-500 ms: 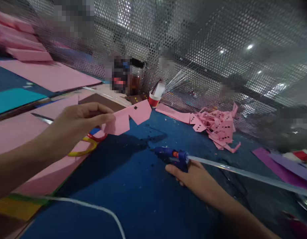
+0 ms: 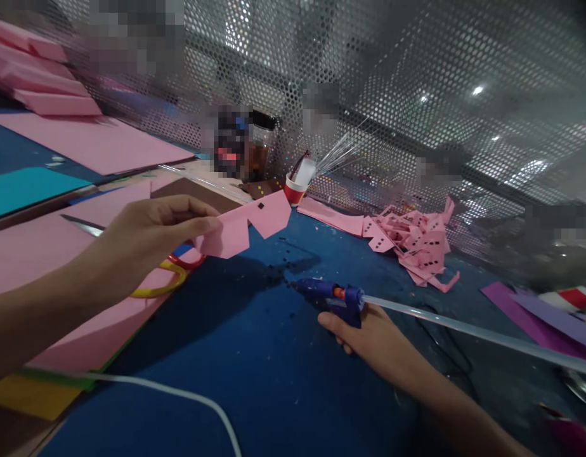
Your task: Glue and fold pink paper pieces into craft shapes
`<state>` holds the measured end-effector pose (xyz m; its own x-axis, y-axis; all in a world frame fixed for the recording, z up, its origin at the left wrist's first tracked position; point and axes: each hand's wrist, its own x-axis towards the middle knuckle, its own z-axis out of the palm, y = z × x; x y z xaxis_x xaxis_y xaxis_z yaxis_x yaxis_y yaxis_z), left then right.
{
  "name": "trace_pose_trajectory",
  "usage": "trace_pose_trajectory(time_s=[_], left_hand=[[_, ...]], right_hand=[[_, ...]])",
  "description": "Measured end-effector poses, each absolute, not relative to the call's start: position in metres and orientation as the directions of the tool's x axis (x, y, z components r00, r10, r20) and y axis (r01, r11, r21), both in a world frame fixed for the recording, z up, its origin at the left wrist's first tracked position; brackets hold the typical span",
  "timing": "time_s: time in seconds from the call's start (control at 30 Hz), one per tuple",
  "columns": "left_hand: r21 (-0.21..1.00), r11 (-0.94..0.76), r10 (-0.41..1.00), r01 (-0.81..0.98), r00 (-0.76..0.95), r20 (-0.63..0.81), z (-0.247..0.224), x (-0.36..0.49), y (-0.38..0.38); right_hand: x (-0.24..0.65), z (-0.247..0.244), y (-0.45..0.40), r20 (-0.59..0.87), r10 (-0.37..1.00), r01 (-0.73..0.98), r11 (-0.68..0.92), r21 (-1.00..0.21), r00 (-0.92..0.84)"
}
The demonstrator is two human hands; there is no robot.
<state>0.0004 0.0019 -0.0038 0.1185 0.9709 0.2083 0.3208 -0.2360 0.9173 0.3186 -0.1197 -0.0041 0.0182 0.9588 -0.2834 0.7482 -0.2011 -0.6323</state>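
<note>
My left hand (image 2: 164, 231) pinches the left end of a notched pink paper piece (image 2: 271, 219), which bears one small black square near its upper edge. The paper is held above the blue table (image 2: 255, 368). My right hand (image 2: 364, 330) is wrapped round the handle of a blue glue gun (image 2: 328, 295). A long clear glue stick (image 2: 445, 325) sticks out of the gun's back. The nozzle points left, close to small black bits (image 2: 278, 274) scattered on the table. Below my left hand lie scissors (image 2: 160, 282) with red and yellow handles, partly hidden.
A pile of pink paper pieces (image 2: 416, 241) with black squares lies at the right. Behind stand a red and white cup (image 2: 297, 189), a jar (image 2: 260, 149) and a perforated metal panel (image 2: 392, 82). Pink sheets (image 2: 103, 143) cover the left. A white cord (image 2: 179, 392) crosses in front.
Hardly anything differs. The glue gun and my right hand have shifted very slightly to the right; my left hand keeps its hold on the pink paper.
</note>
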Motion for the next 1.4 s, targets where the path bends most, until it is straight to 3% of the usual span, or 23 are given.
trace_pose_trajectory(time_s=[0.53, 1.03, 1.4], left_hand=[[0.93, -0.203, 0.976, 0.307, 0.142, 0.166, -0.005, 0.002, 0.004], [0.925, -0.23, 0.971, 0.303, 0.129, 0.199, 0.002, 0.006, -0.001], [0.955, -0.173, 0.973, 0.242, 0.191, 0.128, 0.002, 0.015, -0.01]], right_hand=[[0.317, -0.002, -0.12, -0.265, 0.962, 0.814, -0.202, -0.545, 0.062], [0.324, -0.008, -0.117, -0.269, 0.963, 0.666, -0.199, -0.719, -0.002], [0.314, 0.023, -0.137, -0.136, 0.989, 0.595, -0.144, -0.79, 0.059]])
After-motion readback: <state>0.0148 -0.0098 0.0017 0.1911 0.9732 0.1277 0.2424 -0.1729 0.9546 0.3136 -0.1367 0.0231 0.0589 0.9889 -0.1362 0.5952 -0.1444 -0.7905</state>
